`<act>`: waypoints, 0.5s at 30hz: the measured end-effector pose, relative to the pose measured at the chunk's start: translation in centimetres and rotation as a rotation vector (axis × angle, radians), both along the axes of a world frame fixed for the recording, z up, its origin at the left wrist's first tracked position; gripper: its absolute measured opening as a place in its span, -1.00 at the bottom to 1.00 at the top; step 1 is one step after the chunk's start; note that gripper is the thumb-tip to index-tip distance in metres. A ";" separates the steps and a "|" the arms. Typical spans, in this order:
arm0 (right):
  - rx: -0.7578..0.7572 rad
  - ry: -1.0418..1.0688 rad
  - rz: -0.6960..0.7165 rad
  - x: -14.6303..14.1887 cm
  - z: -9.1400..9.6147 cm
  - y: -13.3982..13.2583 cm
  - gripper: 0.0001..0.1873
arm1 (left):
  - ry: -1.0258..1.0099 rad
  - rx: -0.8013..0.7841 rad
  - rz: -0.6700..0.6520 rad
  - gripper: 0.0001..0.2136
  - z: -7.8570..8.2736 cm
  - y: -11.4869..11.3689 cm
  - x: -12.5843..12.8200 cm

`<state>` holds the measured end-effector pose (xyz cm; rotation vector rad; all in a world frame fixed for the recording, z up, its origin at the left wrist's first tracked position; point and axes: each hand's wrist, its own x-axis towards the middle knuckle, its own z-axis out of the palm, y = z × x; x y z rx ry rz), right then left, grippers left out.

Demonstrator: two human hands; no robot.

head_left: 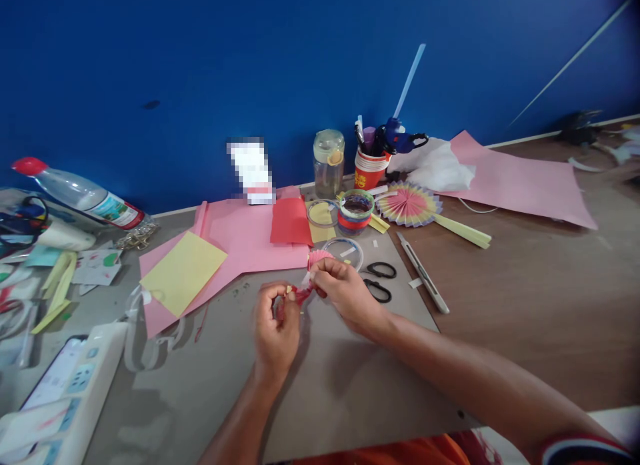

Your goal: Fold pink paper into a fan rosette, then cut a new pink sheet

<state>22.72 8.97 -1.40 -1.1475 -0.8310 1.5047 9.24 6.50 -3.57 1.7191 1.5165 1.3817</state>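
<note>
Both hands meet over the grey board in the middle. My left hand [277,321] is closed, finger and thumb pinching a small red folded paper piece [303,295]. My right hand [345,291] pinches at the other end of that piece, where a whitish strip shows by its fingertips; whether this is tape I cannot tell. Just behind the fingers appears pink pleated paper [320,257], partly hidden. To the right of my right hand are the black handles of scissors [380,278], their blades covered. A roll of clear tape [345,251] lies behind that hand.
Behind stand a jar [329,165], a red paper cup of tools [369,171] and a tape-filled bowl [355,215]. A paper rosette fan [407,205] and a utility knife [423,271] lie right. Pink sheets [240,238], a yellow sheet [184,273] and a power strip [93,385] are left.
</note>
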 end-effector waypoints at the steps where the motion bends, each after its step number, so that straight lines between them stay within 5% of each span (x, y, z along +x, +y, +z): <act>1: -0.001 0.009 -0.008 0.0 0.0 0.0 -0.87 | -0.003 0.005 0.009 -0.94 0.0 0.0 0.0; 15: 0.064 -0.086 0.036 -0.8 1.2 -1.1 -0.90 | 0.039 0.024 -0.020 -0.96 0.2 -0.1 0.0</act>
